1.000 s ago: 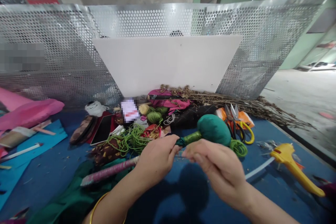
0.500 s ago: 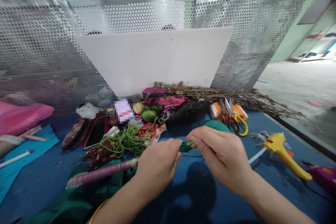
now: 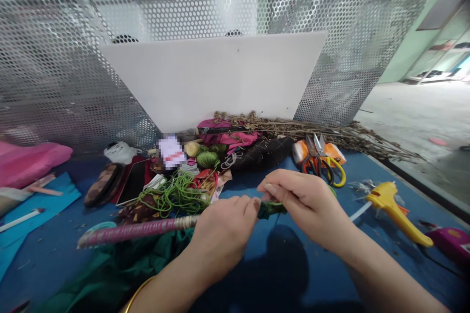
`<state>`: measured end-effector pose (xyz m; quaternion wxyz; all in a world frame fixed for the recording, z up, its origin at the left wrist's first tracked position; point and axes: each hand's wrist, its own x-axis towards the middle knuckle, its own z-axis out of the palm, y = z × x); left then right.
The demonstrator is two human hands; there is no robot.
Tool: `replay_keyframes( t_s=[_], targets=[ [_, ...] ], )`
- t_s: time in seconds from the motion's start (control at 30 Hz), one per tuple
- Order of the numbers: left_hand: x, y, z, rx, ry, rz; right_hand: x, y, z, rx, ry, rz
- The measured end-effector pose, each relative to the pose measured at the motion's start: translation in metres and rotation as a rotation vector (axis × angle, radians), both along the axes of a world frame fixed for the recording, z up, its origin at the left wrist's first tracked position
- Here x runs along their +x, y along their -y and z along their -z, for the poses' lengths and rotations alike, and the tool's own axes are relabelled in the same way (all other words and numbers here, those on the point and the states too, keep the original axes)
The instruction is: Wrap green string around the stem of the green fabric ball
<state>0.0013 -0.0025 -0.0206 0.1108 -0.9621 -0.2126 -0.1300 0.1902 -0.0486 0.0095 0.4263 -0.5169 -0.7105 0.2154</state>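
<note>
My left hand (image 3: pixel 225 230) is closed round a stick wrapped in pink printed paper (image 3: pixel 135 232), which juts out to the left with a pale bare section near my fist. Dark green cloth (image 3: pixel 265 209) shows at its other end, between my two hands. My right hand (image 3: pixel 308 205) is closed in a pinch at that cloth, thumb against fingers; a bit of lighter green shows at the pinch, and the fingertips are partly hidden. More dark green cloth (image 3: pixel 135 264) lies bunched under the stick and my left forearm.
Tangled green yarn (image 3: pixel 176 193) and a green yarn ball (image 3: pixel 207 159) lie behind my left hand. Scissors (image 3: pixel 323 161) rest on an orange packet. To the right are a yellow glue gun (image 3: pixel 398 210) and a purple object (image 3: pixel 453 244). Dried stems (image 3: pixel 330 131) lie before a white board (image 3: pixel 220 78).
The left end of the stick has swung up and to the left. My right hand has shifted slightly, still at the green end. The round green shape behind it is mostly hidden.
</note>
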Motion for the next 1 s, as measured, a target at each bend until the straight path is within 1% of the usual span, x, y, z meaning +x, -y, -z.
replay_keyframes(
  t_s=[0.17,0.27,0.33,0.43,0.5,0.63,0.77,1.0],
  targets=[
    [0.004,0.001,-0.001,0.115,-0.015,0.055,0.005,-0.005,0.001,-0.103,0.047,0.081],
    [0.006,0.002,-0.002,0.174,-0.001,0.067,0.003,-0.006,0.002,-0.091,0.065,0.077],
    [0.006,0.002,-0.003,0.189,0.018,0.076,0.001,-0.006,0.001,-0.057,0.047,0.042],
    [0.005,0.001,-0.003,0.185,0.021,0.076,-0.002,-0.003,0.001,0.008,0.017,-0.021],
    [0.005,0.0,-0.003,0.173,0.001,0.064,-0.004,-0.002,0.002,0.036,0.023,-0.036],
    [0.005,0.001,-0.003,0.168,0.001,0.058,-0.005,-0.004,0.006,0.039,0.078,0.018],
    [0.007,0.003,-0.004,0.124,0.039,0.036,-0.004,-0.008,0.009,0.012,0.129,0.051],
    [0.008,0.001,-0.004,0.149,-0.081,0.058,-0.004,-0.009,0.012,0.023,0.12,0.061]
  ],
)
